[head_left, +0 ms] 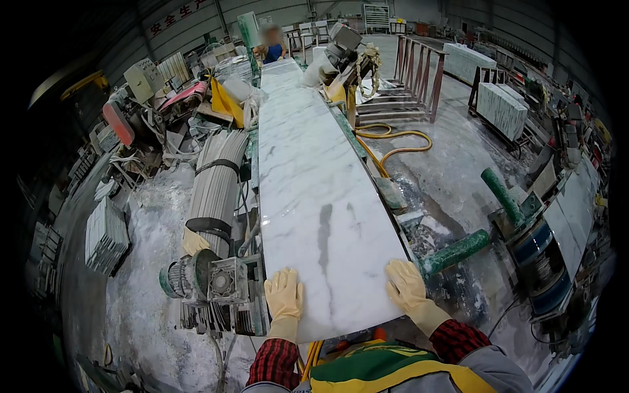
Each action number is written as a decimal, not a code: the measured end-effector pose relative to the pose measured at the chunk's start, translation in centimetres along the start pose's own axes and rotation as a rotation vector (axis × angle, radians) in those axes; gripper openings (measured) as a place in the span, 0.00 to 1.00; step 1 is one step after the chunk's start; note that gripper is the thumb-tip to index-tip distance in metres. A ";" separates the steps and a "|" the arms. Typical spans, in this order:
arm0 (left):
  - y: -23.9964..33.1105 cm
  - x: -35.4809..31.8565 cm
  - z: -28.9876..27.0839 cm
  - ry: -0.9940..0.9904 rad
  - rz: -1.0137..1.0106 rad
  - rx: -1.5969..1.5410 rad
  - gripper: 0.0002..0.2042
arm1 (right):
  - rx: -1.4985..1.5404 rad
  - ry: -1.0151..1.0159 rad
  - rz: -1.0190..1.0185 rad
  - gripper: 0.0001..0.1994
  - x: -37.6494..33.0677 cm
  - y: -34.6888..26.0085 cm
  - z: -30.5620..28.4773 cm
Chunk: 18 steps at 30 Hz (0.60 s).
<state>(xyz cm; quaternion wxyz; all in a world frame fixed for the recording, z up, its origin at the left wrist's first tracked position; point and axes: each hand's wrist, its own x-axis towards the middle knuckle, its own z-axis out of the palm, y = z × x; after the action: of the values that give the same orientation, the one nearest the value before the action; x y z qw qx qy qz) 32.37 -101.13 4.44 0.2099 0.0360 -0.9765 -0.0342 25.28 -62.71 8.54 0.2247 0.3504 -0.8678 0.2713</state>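
A long white marble slab (pixel 314 190) with grey veins lies flat on a machine bed and stretches away from me. My left hand (pixel 284 295), in a pale yellow rubber glove, rests flat on the slab's near left corner. My right hand (pixel 405 285), gloved the same way, lies flat on the near right corner. Both hands have their fingers spread and grip nothing. At the slab's far end another person (pixel 271 46) in blue stands facing the slab.
A motor and gearbox (pixel 209 281) sit left of the slab beside a strapped bundle of thin strips (pixel 216 180). Green rollers (pixel 455 251) and a yellow hose (pixel 393 147) lie to the right. Stacked stone slabs (pixel 501 108) stand on racks at the back right. The floor is wet.
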 end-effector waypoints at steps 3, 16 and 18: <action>0.0 -0.2 0.0 0.007 0.002 -0.016 0.25 | 0.007 0.003 -0.006 0.20 -0.3 -0.7 -0.8; 0.5 -0.7 -1.0 -0.014 -0.001 -0.042 0.24 | 0.057 -0.322 0.144 0.21 -7.4 -3.1 -5.7; 0.6 -0.8 -1.1 0.003 0.011 -0.047 0.24 | 0.093 -0.162 0.073 0.21 -10.2 -2.6 -5.4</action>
<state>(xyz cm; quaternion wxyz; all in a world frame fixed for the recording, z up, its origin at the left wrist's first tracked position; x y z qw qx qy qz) 33.50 -100.53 5.18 0.2122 0.0258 -0.9753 -0.0561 34.90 -55.96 7.53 0.1274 0.3491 -0.8819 0.2901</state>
